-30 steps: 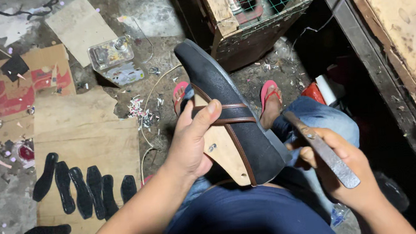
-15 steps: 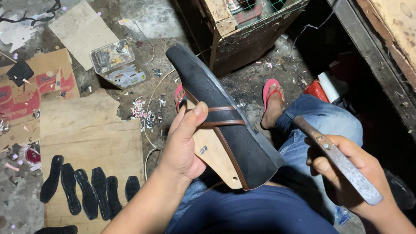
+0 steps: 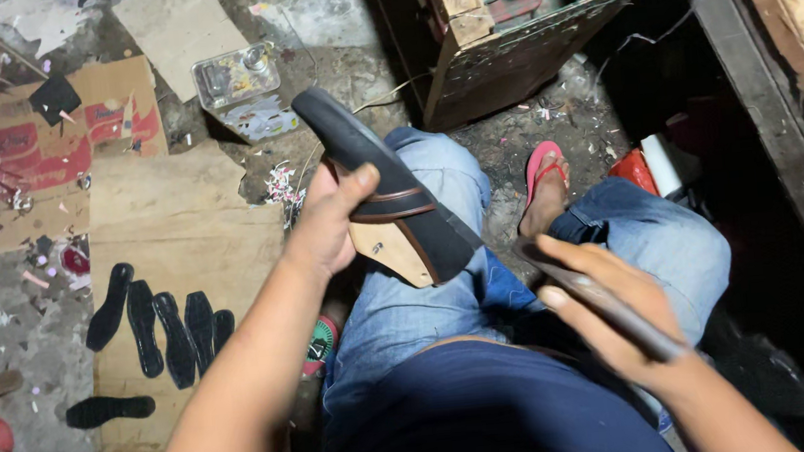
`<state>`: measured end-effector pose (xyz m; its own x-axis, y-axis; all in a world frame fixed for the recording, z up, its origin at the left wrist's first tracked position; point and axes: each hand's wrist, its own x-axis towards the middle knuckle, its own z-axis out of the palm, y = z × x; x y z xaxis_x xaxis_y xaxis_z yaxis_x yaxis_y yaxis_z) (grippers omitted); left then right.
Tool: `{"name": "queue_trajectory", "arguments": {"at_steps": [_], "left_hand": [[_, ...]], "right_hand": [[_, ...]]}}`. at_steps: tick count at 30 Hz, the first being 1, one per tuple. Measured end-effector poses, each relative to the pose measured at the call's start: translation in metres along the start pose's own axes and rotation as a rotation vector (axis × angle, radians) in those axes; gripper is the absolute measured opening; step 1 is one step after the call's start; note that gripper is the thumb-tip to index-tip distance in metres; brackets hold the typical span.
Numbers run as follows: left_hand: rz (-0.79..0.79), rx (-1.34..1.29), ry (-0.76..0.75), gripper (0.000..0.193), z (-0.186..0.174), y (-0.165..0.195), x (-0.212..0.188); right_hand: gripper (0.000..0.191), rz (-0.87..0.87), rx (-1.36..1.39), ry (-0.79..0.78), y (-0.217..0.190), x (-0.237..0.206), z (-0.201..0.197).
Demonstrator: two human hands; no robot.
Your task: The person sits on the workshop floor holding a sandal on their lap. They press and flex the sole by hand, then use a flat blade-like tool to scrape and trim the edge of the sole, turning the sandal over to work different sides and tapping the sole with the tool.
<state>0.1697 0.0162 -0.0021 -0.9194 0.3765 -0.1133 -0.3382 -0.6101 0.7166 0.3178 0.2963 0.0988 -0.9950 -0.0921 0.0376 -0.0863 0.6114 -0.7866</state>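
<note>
Down on the left, a row of black sole cut-outs (image 3: 161, 327) lies on a bare cardboard sheet (image 3: 192, 237), with one more black sole (image 3: 110, 410) lying apart, nearer in. Far left, a printed red-and-brown cardboard piece (image 3: 22, 153) is littered with scraps. A clear plastic box (image 3: 236, 76) sits just beyond the sheet. Far centre stands a wooden crate with green wire mesh (image 3: 510, 23). A pink flip-flop (image 3: 544, 167) shows on a foot, right of centre.
</note>
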Motion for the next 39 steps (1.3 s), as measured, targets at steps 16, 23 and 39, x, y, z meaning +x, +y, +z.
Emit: {"name": "queue_trajectory", "arguments": {"at_steps": [16, 23, 39], "left_hand": [[-0.017, 0.455, 0.498, 0.062, 0.008, 0.001, 0.046], [-0.002, 0.525, 0.527, 0.063, 0.023, -0.003, 0.046], [-0.046, 0.446, 0.523, 0.052, 0.009, -0.007, 0.045]], "right_hand": [[0.036, -0.467, -0.123, 0.108, 0.038, 0.036, 0.056], [0.035, -0.511, -0.173, 0.090, 0.032, 0.066, 0.063], [0.035, -0.504, -0.252, 0.049, 0.058, 0.039, 0.061]]}}
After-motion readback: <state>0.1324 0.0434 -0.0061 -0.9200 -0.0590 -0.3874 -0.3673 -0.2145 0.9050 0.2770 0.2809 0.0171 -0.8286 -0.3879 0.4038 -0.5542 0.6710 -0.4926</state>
